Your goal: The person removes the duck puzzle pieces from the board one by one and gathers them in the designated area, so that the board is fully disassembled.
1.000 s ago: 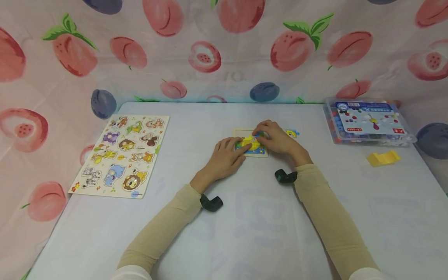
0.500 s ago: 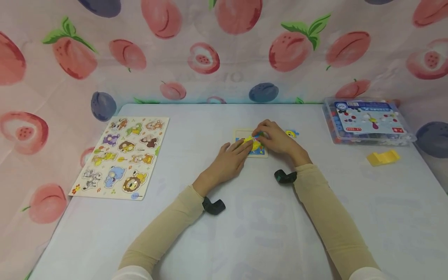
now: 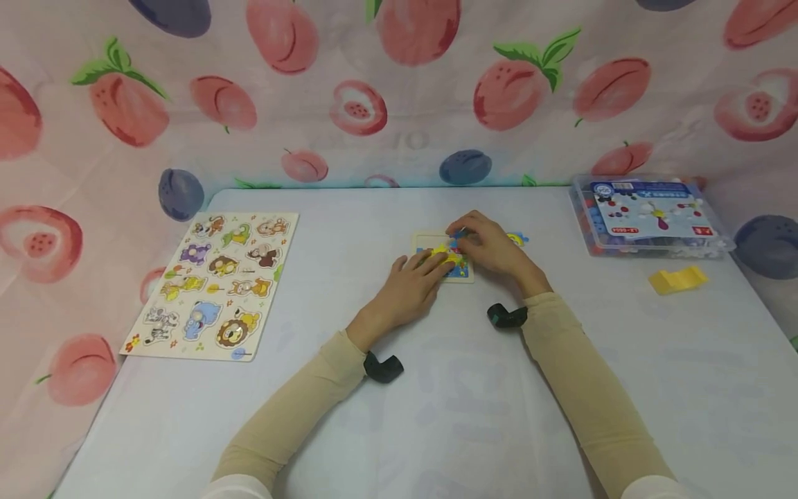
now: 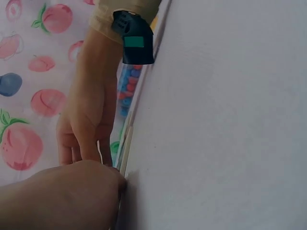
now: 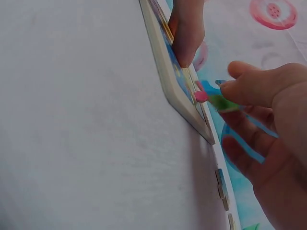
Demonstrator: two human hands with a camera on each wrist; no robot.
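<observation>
A small wooden jigsaw board (image 3: 460, 280) with a pale rim and a yellow and blue picture lies under both hands. My left hand (image 3: 404, 290) rests its extended fingers on the yellow part of the picture. In the right wrist view, one of its fingertips (image 5: 186, 55) touches the board's face. My right hand (image 3: 489, 249) pinches a blue, green and pink puzzle piece (image 5: 219, 101) between thumb and fingers, tilted at the board's right side. Whether the piece touches the board is unclear. A loose blue and yellow puzzle piece (image 3: 517, 239) lies just beyond the right hand.
An animal puzzle board (image 3: 215, 287) lies on the left of the white table (image 3: 461, 416). At the back right sits a clear plastic box (image 3: 651, 216) with a printed label. A yellow plastic block (image 3: 678, 280) is in front of it.
My left hand has slid slightly right, its fingers further across the picture. The right hand stays at the board's right side, and the piece in its fingers has turned a little.
</observation>
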